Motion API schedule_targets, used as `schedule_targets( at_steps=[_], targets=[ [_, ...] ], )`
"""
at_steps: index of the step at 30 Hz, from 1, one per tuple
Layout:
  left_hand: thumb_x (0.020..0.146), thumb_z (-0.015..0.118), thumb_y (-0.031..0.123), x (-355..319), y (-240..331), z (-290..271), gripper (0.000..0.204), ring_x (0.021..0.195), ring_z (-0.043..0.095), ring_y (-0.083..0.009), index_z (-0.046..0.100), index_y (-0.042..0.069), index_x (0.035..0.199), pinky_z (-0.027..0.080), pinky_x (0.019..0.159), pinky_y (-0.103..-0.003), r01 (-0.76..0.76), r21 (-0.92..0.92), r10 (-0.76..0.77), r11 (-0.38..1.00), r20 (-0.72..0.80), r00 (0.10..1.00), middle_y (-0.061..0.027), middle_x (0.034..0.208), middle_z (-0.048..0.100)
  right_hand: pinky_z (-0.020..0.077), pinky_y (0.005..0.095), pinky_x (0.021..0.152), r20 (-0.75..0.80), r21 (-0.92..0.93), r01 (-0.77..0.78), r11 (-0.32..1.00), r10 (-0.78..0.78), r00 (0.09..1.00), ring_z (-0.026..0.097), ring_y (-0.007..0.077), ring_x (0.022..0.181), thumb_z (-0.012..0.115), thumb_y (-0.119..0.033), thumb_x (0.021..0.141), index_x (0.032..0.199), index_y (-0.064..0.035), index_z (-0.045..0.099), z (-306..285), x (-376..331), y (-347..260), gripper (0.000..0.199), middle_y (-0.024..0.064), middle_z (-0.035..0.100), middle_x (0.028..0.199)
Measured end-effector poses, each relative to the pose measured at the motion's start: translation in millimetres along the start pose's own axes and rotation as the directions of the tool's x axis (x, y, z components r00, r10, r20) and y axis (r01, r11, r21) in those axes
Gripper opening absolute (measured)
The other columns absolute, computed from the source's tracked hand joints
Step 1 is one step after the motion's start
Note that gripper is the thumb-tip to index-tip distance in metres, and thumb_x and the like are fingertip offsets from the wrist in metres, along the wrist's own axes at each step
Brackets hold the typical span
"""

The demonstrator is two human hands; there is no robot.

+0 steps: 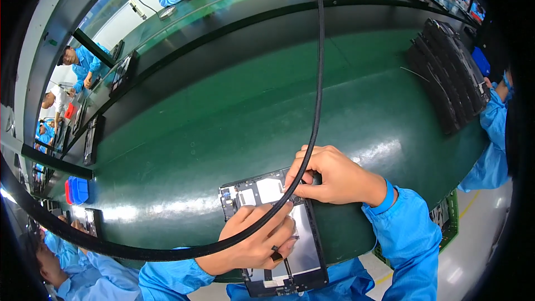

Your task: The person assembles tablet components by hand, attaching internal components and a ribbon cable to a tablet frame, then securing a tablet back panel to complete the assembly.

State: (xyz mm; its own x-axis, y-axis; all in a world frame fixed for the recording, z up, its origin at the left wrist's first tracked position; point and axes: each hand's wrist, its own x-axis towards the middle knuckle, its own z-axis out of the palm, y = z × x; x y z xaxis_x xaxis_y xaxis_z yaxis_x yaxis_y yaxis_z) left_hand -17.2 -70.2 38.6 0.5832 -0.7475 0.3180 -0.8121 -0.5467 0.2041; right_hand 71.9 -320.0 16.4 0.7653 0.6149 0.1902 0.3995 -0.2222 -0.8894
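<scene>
opened tablet-like device at near edge of bench, inner parts showing. left hand laid over its middle, fingers curled; can't tell if they grip anything. right hand at its upper right corner, thumb and forefinger drawn close, any piece between them hidden. black cable looping across. stack of dark panels off to right.

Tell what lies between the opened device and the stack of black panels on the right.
In the head view: the right hand, at the upper right of the opened device, then green tabletop with glare, up to the stack.
</scene>
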Motion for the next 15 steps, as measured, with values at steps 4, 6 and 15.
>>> schedule_targets(
  at_steps=[4,6,15],
  targets=[
    [0.082,0.082,0.027,-1.4,-1.6,3.3,0.039,0.097,0.067,-0.0255,0.076,0.008,0.115,0.052,0.078,-0.037,0.002,-0.012,-0.002,1.000,-0.004,1.000,-0.0111,0.131,0.076,0.0457,0.0399,0.068,-0.018,-0.016,0.009,1.000,-0.009,1.000,0.057,0.0226,0.072,0.086,-0.019,0.092,0.095,-0.0069,0.083,3.8,0.6,3.5,0.013,0.0047,0.055,0.070],
    [0.082,0.082,0.027,-0.4,-2.8,2.5,0.039,0.096,0.067,-0.0253,0.076,0.008,0.115,0.052,0.078,-0.037,0.017,-0.034,-0.017,0.999,0.001,1.000,-0.0114,0.131,0.076,0.0424,0.0392,0.063,-0.053,-0.009,-0.001,1.000,0.001,0.999,0.055,0.0215,0.071,0.088,-0.016,0.090,0.097,-0.0085,0.085,6.6,1.2,3.4,0.011,0.0046,0.053,0.070],
    [0.082,0.081,0.027,-0.3,-1.8,1.3,0.037,0.094,0.066,-0.0247,0.078,0.008,0.113,0.056,0.078,-0.035,0.015,0.020,-0.014,1.000,-0.031,0.999,-0.0095,0.130,0.077,0.0391,0.0386,0.058,-0.153,0.002,0.018,1.000,-0.018,0.988,0.052,0.0204,0.066,0.091,-0.014,0.086,0.096,-0.0122,0.089,21.4,2.0,9.1,0.010,0.0051,0.052,0.068]
  ],
)
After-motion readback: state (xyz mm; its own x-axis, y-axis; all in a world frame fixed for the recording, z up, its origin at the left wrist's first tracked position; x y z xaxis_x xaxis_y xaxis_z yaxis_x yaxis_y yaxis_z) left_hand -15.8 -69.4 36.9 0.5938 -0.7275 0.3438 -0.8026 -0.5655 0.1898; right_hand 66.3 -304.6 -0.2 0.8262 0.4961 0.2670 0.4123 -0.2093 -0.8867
